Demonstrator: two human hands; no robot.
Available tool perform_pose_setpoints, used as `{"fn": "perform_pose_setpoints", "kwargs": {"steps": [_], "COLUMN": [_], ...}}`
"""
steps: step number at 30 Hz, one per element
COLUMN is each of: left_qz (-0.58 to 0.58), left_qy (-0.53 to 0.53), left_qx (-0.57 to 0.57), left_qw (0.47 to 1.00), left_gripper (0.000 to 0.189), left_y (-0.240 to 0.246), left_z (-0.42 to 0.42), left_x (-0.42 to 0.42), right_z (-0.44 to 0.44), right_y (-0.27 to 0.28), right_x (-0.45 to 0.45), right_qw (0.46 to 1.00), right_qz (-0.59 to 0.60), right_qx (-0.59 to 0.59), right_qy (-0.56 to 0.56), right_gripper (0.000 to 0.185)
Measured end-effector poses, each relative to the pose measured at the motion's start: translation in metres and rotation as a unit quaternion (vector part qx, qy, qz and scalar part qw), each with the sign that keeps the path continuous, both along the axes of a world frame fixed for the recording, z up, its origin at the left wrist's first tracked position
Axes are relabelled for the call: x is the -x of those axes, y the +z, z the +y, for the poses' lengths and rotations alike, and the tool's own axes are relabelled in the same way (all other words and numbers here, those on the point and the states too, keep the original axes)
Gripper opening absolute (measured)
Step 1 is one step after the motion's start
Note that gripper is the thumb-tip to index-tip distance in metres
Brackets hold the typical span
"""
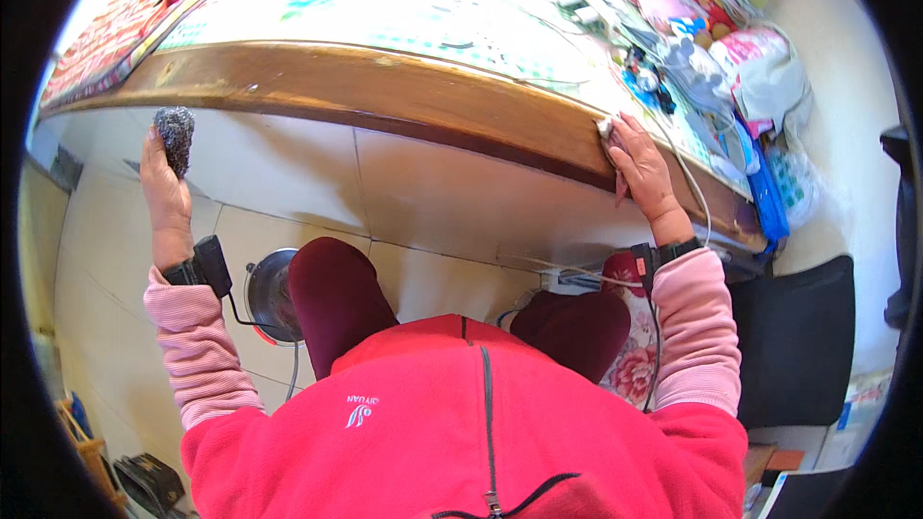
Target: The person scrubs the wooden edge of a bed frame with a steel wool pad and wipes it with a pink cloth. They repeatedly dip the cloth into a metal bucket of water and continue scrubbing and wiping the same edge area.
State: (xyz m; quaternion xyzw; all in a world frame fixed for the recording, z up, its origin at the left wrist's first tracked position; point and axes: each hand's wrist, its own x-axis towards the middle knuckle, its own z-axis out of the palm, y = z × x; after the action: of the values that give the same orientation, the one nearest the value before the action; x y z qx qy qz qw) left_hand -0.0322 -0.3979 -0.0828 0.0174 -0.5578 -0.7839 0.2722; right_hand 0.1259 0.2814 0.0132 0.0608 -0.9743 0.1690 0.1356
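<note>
My left hand (164, 184) grips a grey steel-wool scourer (175, 140), held up above the floor just off the near side of a brown wooden bed rail (389, 90). Against the right part of that rail, my right hand (644, 173) presses a crumpled pale cloth (620, 186). The cloth is partly hidden by the fingers and palm; one corner hangs below them. Scuffed, worn patches show along the rail's top edge. Both wrists wear black straps with small boxes and cables.
Clothes and soft toys (692, 36) are heaped at the bed's right end. A white cable (692, 176) crosses the rail beside my right hand. A round dark metal pan (270, 295) stands on the tiled floor (108, 252) by my left knee. A black chair (793, 346) is at right.
</note>
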Motion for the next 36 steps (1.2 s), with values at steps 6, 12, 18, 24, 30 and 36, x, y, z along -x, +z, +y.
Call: {"fn": "perform_pose_setpoints", "kwargs": {"steps": [6,12,18,24,30,36], "left_qz": [-0.007,-0.027,-0.048,-0.007,-0.141,-0.204], "left_qy": [0.041,0.032,0.035,0.061,0.107,0.133], "left_qx": [-0.019,-0.036,-0.047,-0.052,-0.1,-0.195], "left_qw": [0.999,0.998,0.997,0.997,0.979,0.95], "left_gripper": [0.038,0.04,0.038,0.037,0.038,0.039], "left_y": [-0.037,-0.042,-0.04,-0.053,-0.099,-0.113], "left_z": [-0.048,-0.046,-0.058,-0.086,-0.136,-0.112], "left_x": [-0.042,-0.064,-0.075,-0.09,-0.148,-0.178], "right_z": [-0.077,-0.229,-0.339,-0.371,-0.329,-0.263], "right_y": [-0.042,-0.044,-0.034,0.0,0.025,-0.026], "right_x": [0.044,0.145,0.193,0.19,0.116,0.031], "right_qw": [0.996,0.985,0.987,0.843,0.777,0.81], "right_qz": [0.07,0.107,0.037,-0.217,-0.211,-0.353], "right_qx": [0.032,-0.085,0.079,0.441,0.521,0.449], "right_qy": [-0.035,0.102,0.138,0.218,0.283,0.133], "right_gripper": [0.047,0.032,0.034,0.034,0.025,0.02]}}
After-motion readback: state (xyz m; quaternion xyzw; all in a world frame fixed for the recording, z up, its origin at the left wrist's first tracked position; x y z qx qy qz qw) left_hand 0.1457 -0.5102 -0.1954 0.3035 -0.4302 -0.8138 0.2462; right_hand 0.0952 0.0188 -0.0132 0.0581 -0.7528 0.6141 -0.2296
